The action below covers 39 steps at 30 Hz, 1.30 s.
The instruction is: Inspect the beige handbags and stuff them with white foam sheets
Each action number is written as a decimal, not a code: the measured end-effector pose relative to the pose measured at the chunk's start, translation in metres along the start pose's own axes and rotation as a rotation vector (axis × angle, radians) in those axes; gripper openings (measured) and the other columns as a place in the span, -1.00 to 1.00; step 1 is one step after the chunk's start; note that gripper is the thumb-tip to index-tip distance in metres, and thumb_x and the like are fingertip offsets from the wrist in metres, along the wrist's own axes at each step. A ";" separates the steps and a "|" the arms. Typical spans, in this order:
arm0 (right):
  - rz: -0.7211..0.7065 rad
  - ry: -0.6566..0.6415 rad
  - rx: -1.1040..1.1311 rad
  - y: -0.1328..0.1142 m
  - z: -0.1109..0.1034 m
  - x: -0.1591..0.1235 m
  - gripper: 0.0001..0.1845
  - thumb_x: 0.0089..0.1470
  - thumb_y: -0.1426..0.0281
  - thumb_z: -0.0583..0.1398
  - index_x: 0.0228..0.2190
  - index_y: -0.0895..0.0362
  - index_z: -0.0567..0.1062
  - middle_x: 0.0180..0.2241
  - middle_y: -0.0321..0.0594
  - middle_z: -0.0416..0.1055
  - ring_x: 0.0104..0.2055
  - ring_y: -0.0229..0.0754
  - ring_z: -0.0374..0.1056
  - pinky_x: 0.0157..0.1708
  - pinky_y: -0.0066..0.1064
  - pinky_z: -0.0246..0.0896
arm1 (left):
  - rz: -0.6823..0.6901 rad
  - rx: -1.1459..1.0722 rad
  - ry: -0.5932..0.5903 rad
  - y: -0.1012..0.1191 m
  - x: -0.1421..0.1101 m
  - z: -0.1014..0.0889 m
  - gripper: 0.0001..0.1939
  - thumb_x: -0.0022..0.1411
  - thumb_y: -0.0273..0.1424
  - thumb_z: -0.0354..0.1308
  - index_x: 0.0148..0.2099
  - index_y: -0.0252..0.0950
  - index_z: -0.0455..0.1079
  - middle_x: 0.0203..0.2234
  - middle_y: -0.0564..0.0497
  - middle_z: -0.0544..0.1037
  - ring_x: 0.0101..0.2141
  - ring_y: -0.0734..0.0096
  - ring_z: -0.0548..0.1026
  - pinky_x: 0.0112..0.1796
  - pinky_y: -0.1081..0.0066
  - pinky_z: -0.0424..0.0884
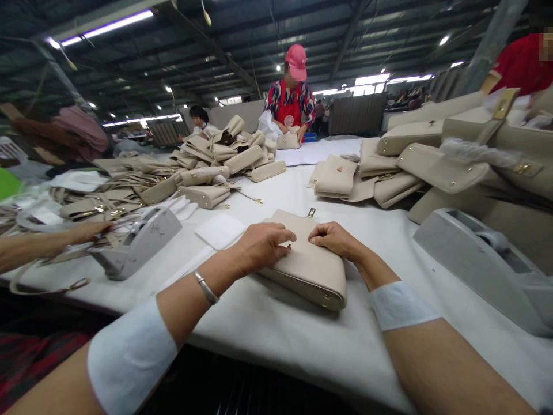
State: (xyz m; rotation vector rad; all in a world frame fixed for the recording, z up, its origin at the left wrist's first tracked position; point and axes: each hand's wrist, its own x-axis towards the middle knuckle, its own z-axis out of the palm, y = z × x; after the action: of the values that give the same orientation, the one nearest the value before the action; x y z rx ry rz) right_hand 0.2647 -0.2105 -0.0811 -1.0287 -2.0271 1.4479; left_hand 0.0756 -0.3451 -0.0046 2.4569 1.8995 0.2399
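Observation:
A beige handbag [309,268] lies flat on the white table [276,323] in front of me. My left hand [263,245] rests on its left part with the fingers curled, pinching a small gold metal fitting. My right hand [332,237] presses on the bag's upper right part, fingers bent and together. A gold clasp [311,212] sticks out at the bag's far edge. A silver bracelet sits on my left wrist, and white sleeve guards cover both forearms.
Grey tape dispensers stand at left [140,242] and right [479,265]. A white cloth [219,230] lies beside the bag. Piles of beige bags [216,161] [432,161] fill the table. A co-worker's hand [84,231] reaches in from the left. A person in a pink cap [291,98] works across the table.

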 end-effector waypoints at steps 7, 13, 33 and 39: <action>-0.031 0.011 -0.064 0.006 0.000 0.004 -0.81 -0.17 0.41 0.21 -0.43 0.24 0.54 -0.46 -0.28 0.42 -0.44 -0.32 0.20 -0.38 -0.44 0.10 | 0.277 0.261 -0.231 -0.008 0.026 0.001 -0.84 0.29 -0.47 0.09 -0.32 -0.29 0.47 -0.30 0.02 0.55 -0.35 0.38 0.47 -0.43 0.39 0.14; -0.083 -0.004 -0.149 0.004 0.000 0.003 -0.83 -0.09 0.38 0.22 -0.43 0.22 0.56 -0.43 -0.25 0.47 -0.39 -0.27 0.27 -0.32 -0.41 0.14 | -0.034 -0.288 0.089 -0.045 0.031 0.018 -0.80 0.31 -0.45 0.03 -0.21 -0.33 0.49 -0.35 0.01 0.56 -0.32 0.42 0.49 -0.20 0.47 0.37; -0.051 -0.025 -0.287 -0.014 -0.002 -0.010 -0.82 -0.06 0.36 0.33 -0.39 0.23 0.60 -0.43 -0.23 0.51 -0.40 -0.27 0.31 -0.38 -0.44 0.17 | 0.000 0.021 -0.283 -0.066 0.069 0.011 -0.57 0.06 -0.06 0.25 -0.14 -0.26 0.48 -0.20 -0.08 0.48 -0.20 0.22 0.41 -0.25 0.35 0.29; -0.082 -0.017 -0.310 -0.018 -0.005 -0.012 -0.81 -0.02 0.32 0.31 -0.41 0.21 0.61 -0.44 -0.24 0.48 -0.40 -0.29 0.27 -0.41 -0.46 0.08 | 0.029 0.096 -0.314 -0.063 0.068 0.008 -0.43 -0.07 0.09 0.26 -0.16 -0.24 0.46 -0.21 -0.12 0.43 -0.17 0.12 0.38 -0.21 0.29 0.28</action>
State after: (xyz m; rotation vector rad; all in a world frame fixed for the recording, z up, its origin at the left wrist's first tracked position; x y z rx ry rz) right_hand 0.2697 -0.2198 -0.0623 -1.0401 -2.3270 1.1276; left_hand 0.0326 -0.2629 -0.0122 2.4063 1.7805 -0.2293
